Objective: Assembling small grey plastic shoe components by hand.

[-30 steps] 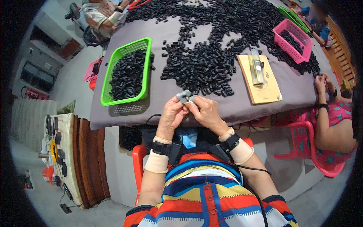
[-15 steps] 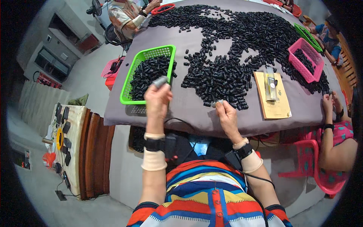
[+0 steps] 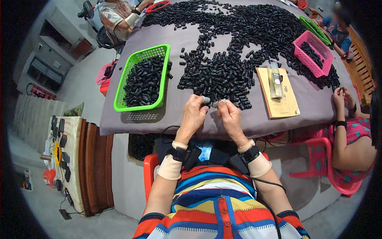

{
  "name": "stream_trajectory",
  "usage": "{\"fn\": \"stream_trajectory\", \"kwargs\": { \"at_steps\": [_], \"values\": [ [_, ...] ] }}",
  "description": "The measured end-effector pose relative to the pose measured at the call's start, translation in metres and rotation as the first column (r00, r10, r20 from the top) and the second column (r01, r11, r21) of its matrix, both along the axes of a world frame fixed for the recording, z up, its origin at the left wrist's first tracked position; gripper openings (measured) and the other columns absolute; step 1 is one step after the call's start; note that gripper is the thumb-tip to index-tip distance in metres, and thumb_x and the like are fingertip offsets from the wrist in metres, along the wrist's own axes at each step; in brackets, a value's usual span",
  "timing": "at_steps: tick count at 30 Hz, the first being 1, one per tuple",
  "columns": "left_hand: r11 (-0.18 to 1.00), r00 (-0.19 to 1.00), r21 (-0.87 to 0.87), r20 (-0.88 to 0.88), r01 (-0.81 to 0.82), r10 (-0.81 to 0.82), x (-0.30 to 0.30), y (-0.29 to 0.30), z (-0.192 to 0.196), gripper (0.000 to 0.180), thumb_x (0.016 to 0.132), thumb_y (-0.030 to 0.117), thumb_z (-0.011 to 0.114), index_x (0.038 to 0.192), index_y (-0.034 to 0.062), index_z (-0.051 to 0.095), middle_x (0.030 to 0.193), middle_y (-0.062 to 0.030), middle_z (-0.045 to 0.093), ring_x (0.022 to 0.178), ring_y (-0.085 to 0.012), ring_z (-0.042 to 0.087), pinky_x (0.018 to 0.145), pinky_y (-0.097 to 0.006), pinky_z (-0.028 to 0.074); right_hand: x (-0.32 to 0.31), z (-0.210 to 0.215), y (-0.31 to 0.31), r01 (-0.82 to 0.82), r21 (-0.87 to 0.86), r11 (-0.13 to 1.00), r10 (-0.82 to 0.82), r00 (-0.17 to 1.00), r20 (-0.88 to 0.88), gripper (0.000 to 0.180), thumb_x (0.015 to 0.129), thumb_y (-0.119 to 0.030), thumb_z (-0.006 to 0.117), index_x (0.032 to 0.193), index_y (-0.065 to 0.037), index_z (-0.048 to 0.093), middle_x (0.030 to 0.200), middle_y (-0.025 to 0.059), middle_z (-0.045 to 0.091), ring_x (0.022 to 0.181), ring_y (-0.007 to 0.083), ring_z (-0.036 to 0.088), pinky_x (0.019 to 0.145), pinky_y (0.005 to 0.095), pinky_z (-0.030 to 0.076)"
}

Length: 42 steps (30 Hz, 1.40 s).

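Observation:
Close together at the front edge of a pile of small black cylindrical parts (image 3: 223,75) are my two hands. My left hand (image 3: 193,117) has its fingers bent and closed, with a grey cover on a fingertip. Facing it, my right hand (image 3: 231,119) pinches with grey-covered fingertips. Whatever lies in either pinch is too small and hidden to make out. Left of my hands stands a bright green plastic basket (image 3: 167,73) heaped with the same black parts.
A yellow pad (image 3: 288,105) carries a clear, long box (image 3: 275,81) on the right. Beyond it are a pink basket (image 3: 312,65) and another green basket (image 3: 318,30). Other people sit at the far left and right sides. A red chair (image 3: 149,171) stands by me.
My left hand has left the green basket and come right, beside my right hand. The right hand stays at the pile's near edge. The whole view has shifted slightly.

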<state>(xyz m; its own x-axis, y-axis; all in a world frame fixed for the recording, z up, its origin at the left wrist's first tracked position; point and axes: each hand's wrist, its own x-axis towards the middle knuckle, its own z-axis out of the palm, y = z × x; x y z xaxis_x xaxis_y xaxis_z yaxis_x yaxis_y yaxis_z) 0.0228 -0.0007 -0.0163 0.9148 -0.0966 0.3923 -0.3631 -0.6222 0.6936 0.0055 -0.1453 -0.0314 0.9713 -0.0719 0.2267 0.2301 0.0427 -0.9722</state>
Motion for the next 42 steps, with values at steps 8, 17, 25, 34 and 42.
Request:
{"fn": "stream_trajectory", "kwargs": {
  "at_steps": [8, 17, 25, 34, 42],
  "values": [
    [0.992, 0.998, 0.11, -0.033, 0.061, -0.057, 0.0, 0.002, -0.004, 0.03, 0.069, -0.001, 0.065, 0.098, 0.0014, 0.057, 0.081, -0.0116, 0.058, 0.072, -0.0245, 0.06, 0.065, -0.033, 0.049, 0.003, -0.005, 0.0, -0.012, -0.007, 1.0, 0.012, 1.0, -0.008, 0.031, 0.091, -0.026, 0.054, 0.07, -0.003, 0.05, 0.055, -0.0034, 0.043, 0.055, 0.0028, 0.037, 0.046, 0.024, 0.032],
    [0.961, 0.959, -0.257, -0.23, 0.104, -0.166, -0.016, 0.007, 0.006, 0.027, 0.074, -0.002, 0.063, 0.1, 0.0013, 0.058, 0.08, 0.0, 0.057, 0.07, -0.0069, 0.056, 0.063, -0.022, 0.048, -0.002, 0.008, 0.002, 0.026, -0.214, 0.976, -0.015, 0.999, 0.05, 0.026, 0.08, -0.02, 0.066, 0.074, -0.001, 0.05, 0.06, 0.0084, 0.054, 0.053, 0.0106, 0.046, 0.049, 0.0299, 0.039],
    [0.547, 0.868, -0.833, -0.328, -0.08, -0.373, -0.019, -0.004, -0.003, 0.024, 0.082, 0.001, 0.061, 0.106, -0.0011, 0.057, 0.085, -0.0044, 0.06, 0.068, -0.0088, 0.057, 0.059, -0.02, 0.049, 0.002, -0.001, 0.001, -0.019, -0.069, 0.997, 0.024, 0.997, 0.069, 0.017, 0.08, -0.014, 0.065, 0.076, -0.002, 0.053, 0.065, 0.0031, 0.058, 0.058, 0.0068, 0.051, 0.051, 0.0277, 0.041],
    [0.282, 0.858, -0.944, -0.284, -0.171, -0.429, -0.016, 0.002, -0.016, 0.017, 0.087, 0.006, 0.056, 0.103, -0.0005, 0.059, 0.087, -0.0087, 0.063, 0.066, -0.0121, 0.06, 0.051, -0.021, 0.049, 0.0, 0.0, 0.006, -0.059, -0.11, 0.992, 0.06, 0.998, 0.007, 0.02, 0.077, -0.015, 0.07, 0.079, -0.003, 0.054, 0.067, 0.0051, 0.06, 0.061, 0.0077, 0.054, 0.054, 0.0266, 0.043],
    [0.181, 0.828, -0.963, -0.263, -0.198, -0.496, -0.014, 0.007, -0.025, 0.015, 0.087, 0.008, 0.057, 0.1, 0.0009, 0.059, 0.082, -0.0067, 0.062, 0.063, -0.0149, 0.059, 0.049, -0.023, 0.047, -0.001, 0.004, 0.002, -0.046, -0.078, 0.996, 0.048, 0.998, 0.029, 0.027, 0.083, -0.026, 0.061, 0.076, -0.001, 0.052, 0.064, 0.0093, 0.057, 0.056, 0.0143, 0.052, 0.052, 0.0312, 0.041]
  ]
}}
